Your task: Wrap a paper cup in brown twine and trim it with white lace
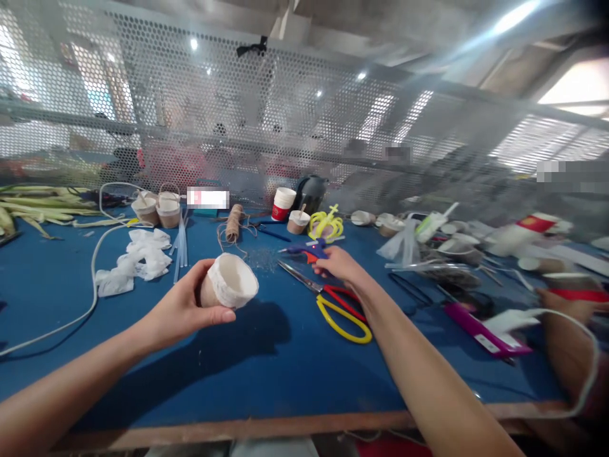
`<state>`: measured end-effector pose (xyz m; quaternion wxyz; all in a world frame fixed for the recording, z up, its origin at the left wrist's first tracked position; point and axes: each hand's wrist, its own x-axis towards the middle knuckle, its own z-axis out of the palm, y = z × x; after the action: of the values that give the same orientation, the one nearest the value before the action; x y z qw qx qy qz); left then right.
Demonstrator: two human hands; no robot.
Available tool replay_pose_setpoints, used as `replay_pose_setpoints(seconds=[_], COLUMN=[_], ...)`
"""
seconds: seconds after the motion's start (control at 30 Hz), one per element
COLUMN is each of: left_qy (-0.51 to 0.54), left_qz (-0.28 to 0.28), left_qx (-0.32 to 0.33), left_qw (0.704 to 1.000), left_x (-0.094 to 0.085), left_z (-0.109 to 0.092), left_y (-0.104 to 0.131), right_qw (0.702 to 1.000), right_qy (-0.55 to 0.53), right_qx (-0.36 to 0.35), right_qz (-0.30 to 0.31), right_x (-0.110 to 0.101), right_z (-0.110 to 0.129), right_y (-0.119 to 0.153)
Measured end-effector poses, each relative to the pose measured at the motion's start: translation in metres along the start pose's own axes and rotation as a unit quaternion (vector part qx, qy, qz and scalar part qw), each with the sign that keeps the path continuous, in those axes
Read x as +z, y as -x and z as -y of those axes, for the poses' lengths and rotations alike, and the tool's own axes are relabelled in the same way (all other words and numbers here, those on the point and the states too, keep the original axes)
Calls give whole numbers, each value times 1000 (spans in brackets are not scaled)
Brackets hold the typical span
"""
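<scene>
My left hand (197,304) holds a small cup (231,282) wrapped in brown twine, with white lace round its rim, tilted so its pale inside shows. My right hand (335,265) is closed on a blue glue gun (304,249) with an orange trigger, at table height. Just below it lie large scissors (328,301) with one red and one yellow handle, blades apart. Clear glue strings (264,259) are scattered near the glue gun's tip. A spool of twine (233,223) stands behind the cup.
White lace (136,263) and clear glue sticks (181,244) lie left, inside a white cable (95,279). Finished twine baskets (168,208), paper cups (283,204) and a yellow woven piece (326,225) line the back. Right, another person's hand (566,308) is near a purple packet (485,330).
</scene>
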<state>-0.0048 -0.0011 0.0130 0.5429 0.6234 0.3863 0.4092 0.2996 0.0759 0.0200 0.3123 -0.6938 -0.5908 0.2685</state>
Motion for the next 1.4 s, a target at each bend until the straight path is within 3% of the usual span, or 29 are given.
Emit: replay_pose_setpoints(seconds=[0.13,0.27,0.4,0.5,0.63,0.83,1.03,1.2,1.4], left_qy=[52,122,198,209,190,171,148,136,147], left_qz=[5,8,9,13,-1,-2,-15,-24,-25], left_qx=[-2,-13,-44,-65,-70,-69,-72,-67,-47], left_qw=[999,992,979,976,979,983,986,988,988], left_x=[0,0,1,1,2,3,5,5,3], left_z=[2,14,26,27,25,23,20,20,22], left_y=[-2,-4,-3,0,1,2,2,1,2], right_qw=[994,982,971,980,953,884,850,848,824], right_qy=[-96,-143,-145,-66,33,164,200,219,249], right_qx=[-53,-108,-160,-183,-299,-437,-485,-481,-507], right_qz=[-2,59,104,45,-21,-43,-51,-31,-41], right_x=[-7,3,27,41,46,46,45,43,41], right_z=[31,58,62,55,44,27,21,25,31], right_y=[27,60,85,96,100,91,86,88,89])
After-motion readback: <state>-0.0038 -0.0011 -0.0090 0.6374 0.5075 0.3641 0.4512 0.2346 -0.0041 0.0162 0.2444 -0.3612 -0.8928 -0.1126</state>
